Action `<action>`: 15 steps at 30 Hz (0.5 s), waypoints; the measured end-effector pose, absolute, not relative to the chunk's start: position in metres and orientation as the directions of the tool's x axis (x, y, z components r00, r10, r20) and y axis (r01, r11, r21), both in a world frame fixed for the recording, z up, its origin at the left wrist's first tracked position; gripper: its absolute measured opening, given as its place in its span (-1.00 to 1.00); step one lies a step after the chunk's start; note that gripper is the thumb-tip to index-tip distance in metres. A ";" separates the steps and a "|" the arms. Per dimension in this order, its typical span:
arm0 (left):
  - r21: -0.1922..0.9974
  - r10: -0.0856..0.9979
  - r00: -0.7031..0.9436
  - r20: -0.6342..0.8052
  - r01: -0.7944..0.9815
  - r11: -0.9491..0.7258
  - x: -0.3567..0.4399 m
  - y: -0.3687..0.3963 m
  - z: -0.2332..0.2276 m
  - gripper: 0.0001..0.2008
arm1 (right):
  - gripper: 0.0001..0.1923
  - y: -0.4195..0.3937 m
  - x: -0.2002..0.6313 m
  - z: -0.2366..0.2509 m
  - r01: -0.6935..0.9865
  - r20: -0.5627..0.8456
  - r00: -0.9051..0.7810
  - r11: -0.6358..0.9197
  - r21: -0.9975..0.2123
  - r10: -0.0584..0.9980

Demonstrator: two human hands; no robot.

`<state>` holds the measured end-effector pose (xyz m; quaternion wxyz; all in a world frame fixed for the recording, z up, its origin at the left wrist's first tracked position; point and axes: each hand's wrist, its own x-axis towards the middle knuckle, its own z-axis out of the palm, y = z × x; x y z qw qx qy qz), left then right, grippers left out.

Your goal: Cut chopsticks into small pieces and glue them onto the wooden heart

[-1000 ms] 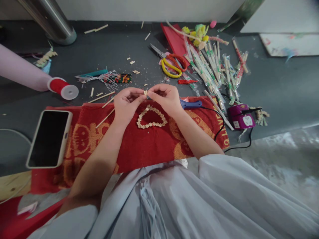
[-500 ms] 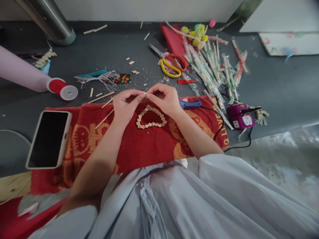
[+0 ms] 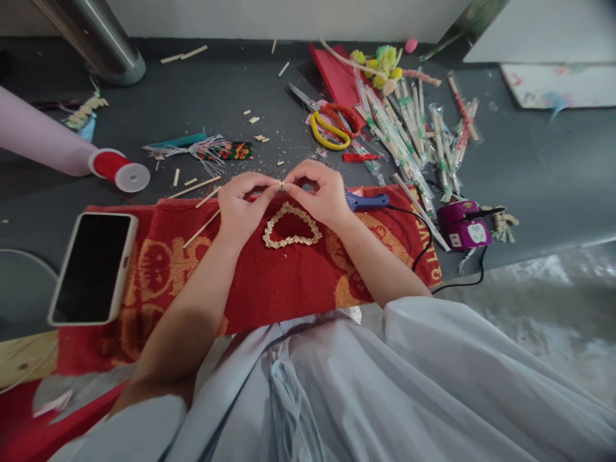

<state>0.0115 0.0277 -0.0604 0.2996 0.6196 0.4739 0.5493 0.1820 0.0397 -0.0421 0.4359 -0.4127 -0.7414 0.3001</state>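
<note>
The heart-shaped frame [image 3: 291, 226] is pieced from small pale wooden bits, rough and matt, and lies on a red terry towel [image 3: 269, 282] with a nubbly woven orange pattern. The phone [image 3: 89, 267] shows a glossy black glass face in a smooth cream case. The scissors [image 3: 332, 125] have shiny metal blades and glossy yellow and red plastic handles. The wrapped chopsticks [image 3: 409, 138] sit in crinkly clear plastic. The counter [image 3: 529, 160] is dark grey, matt, dusted with wood crumbs. The pole [image 3: 103, 38] is brushed metal.
</note>
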 end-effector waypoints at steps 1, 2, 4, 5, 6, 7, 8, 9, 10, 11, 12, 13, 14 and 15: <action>0.896 0.919 -0.052 0.390 0.253 -0.366 0.011 0.028 -0.061 -0.76 | -0.77 0.040 0.182 -0.042 0.352 0.398 -0.282 0.480 -0.803 0.873; 0.898 0.922 -0.050 0.385 0.248 -0.362 0.011 0.028 -0.061 -0.77 | -0.78 0.040 0.182 -0.042 0.355 0.395 -0.284 0.479 -0.803 0.874; 0.906 0.928 -0.045 0.371 0.237 -0.350 0.011 0.028 -0.061 -0.77 | -0.80 0.040 0.181 -0.043 0.357 0.377 -0.277 0.459 -0.814 0.884; 0.912 0.932 -0.047 0.358 0.230 -0.339 0.011 0.029 -0.062 -0.77 | -0.82 0.040 0.181 -0.043 0.353 0.363 -0.267 0.441 -0.825 0.893; 0.920 0.938 -0.052 0.343 0.219 -0.325 0.012 0.029 -0.062 -0.76 | -0.83 0.040 0.180 -0.044 0.344 0.346 -0.254 0.419 -0.840 0.903; 0.929 0.943 -0.058 0.327 0.203 -0.310 0.012 0.030 -0.062 -0.74 | -0.84 0.040 0.180 -0.044 0.331 0.330 -0.241 0.397 -0.856 0.913; 0.938 0.948 -0.064 0.312 0.180 -0.296 0.013 0.030 -0.063 -0.72 | -0.84 0.041 0.179 -0.045 0.312 0.315 -0.230 0.376 -0.872 0.921; 0.947 0.953 -0.069 0.296 0.150 -0.284 0.014 0.031 -0.064 -0.70 | -0.84 0.041 0.179 -0.045 0.293 0.302 -0.221 0.358 -0.886 0.927; 0.955 0.957 -0.072 0.282 0.117 -0.272 0.014 0.032 -0.065 -0.68 | -0.84 0.041 0.178 -0.046 0.277 0.288 -0.215 0.341 -0.898 0.933; 0.962 0.961 -0.072 0.265 0.084 -0.259 0.015 0.032 -0.066 -0.66 | -0.84 0.042 0.178 -0.046 0.266 0.273 -0.211 0.324 -0.908 0.939; 0.968 0.966 -0.070 0.247 0.056 -0.244 0.015 0.033 -0.067 -0.64 | -0.84 0.042 0.178 -0.046 0.261 0.259 -0.208 0.309 -0.915 0.943; 0.973 0.971 -0.066 0.228 0.036 -0.226 0.016 0.033 -0.068 -0.63 | -0.84 0.042 0.178 -0.046 0.261 0.245 -0.206 0.295 -0.919 0.947; 0.977 0.975 -0.060 0.212 0.024 -0.211 0.016 0.034 -0.069 -0.63 | -0.85 0.042 0.179 -0.045 0.265 0.231 -0.207 0.282 -0.922 0.951; 0.980 0.978 -0.053 0.201 0.018 -0.201 0.016 0.034 -0.069 -0.63 | -0.85 0.042 0.179 -0.045 0.269 0.220 -0.210 0.273 -0.924 0.953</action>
